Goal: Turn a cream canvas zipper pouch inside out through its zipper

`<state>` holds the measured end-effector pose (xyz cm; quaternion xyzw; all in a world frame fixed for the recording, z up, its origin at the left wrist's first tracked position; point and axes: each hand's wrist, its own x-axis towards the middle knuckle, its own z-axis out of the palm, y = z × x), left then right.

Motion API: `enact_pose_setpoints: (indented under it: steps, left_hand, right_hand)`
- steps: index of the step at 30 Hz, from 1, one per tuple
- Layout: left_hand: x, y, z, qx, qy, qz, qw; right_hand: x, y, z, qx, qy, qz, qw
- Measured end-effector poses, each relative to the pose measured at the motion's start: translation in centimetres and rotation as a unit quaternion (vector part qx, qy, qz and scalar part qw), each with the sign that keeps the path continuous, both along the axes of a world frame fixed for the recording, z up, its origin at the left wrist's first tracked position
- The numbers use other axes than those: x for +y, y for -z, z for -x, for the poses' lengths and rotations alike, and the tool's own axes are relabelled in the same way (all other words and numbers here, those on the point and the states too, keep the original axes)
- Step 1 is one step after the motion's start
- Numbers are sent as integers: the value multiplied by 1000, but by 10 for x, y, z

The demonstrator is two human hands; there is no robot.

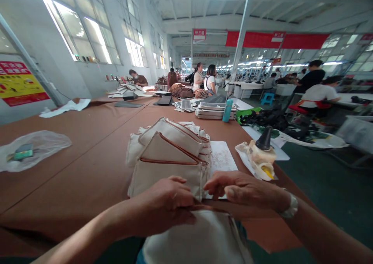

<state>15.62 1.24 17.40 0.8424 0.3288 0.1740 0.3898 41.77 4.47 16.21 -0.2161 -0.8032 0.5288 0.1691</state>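
Both hands meet at the near edge of the long brown work table (87,147), closed on 1 cream canvas pouch with a brown leather top trim (201,233) that hangs off that edge toward the person's lap. The left hand (167,201) is curled into a loose fist over the trim, gripping it from above; the right hand (241,190), a light band at its wrist, lies flatter, its fingertips pinching the same trim just beside the left knuckles. The trim, the pouch's long axis, runs left to right along the table edge, directly under both hands, so neither hand is nearer than the other. Just beyond the knuckles, toward the table's middle, stands a stack of matching cream pouches with brown zip trims (169,155); at least 5 show, though the exact count cannot be told. To the right of the stack lies 1 white speckled sheet (221,157), and near the right edge 1 cream glue bottle with a black cone cap (260,157) rests on a white tray. Toward the left edge sits 1 clear plastic bag holding a teal object (32,149). Farther along stands 1 teal bottle (227,110) beside a stack of flat grey pieces (211,110). Other people sit at distant benches.
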Motion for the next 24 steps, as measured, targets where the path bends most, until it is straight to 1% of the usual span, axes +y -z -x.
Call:
enact_pose_setpoints:
  steps: [2, 3, 5, 7, 9, 10, 12, 13, 14, 15, 16, 18, 19, 21, 24]
  left_hand:
    - [2, -19, -7, 33, 13, -35, 999]
    - [5, -26, -4, 52, 16, -27, 998]
    - [14, -33, 15, 92, 18, 41, 995]
    - [20, -33, 44, 124, 10, 134, 983]
    - [17, -28, 66, 110, -11, 204, 973]
    - [11, -26, 71, 79, -24, 231, 969]
    - [-6, -23, 63, -10, -38, 280, 959]
    - [-15, -24, 52, -56, -44, 295, 953]
    - [-23, -25, 39, -85, -49, 295, 951]
    - [-30, -28, 25, -97, -58, 280, 953]
    - [-34, -31, 12, -88, -63, 246, 963]
    - [-38, -37, -6, -45, -70, 193, 978]
    - [-37, -39, -9, -26, -76, 182, 980]
    - [-33, -38, -8, -13, -95, 205, 974]
    - [-27, -25, 3, -68, -109, 270, 954]
  right_hand:
    - [-3, -9, 18, 0, -52, -5, 999]
    - [-6, -12, 24, 3, -72, -6, 997]
    - [-11, -15, 27, 20, -77, -11, 997]
    - [-11, -15, 15, 39, -56, -26, 997]
    - [-4, -10, -6, 25, -37, -34, 998]
    - [0, -7, -14, -5, -28, -41, 999]
    - [6, -3, -23, -77, 1, -76, 994]
    - [6, -2, -21, -96, 14, -94, 991]
    - [3, -2, -14, -91, 20, -96, 991]
    - [-2, -3, -5, -64, 18, -78, 995]
    - [-9, -4, 6, -22, 8, -49, 999]
    - [-25, -5, 29, 62, -24, 11, 998]
    - [-31, -4, 38, 88, -36, 25, 995]
    - [-41, 3, 46, 111, -33, 36, 993]
    - [-43, 18, 37, 97, 25, 36, 994]
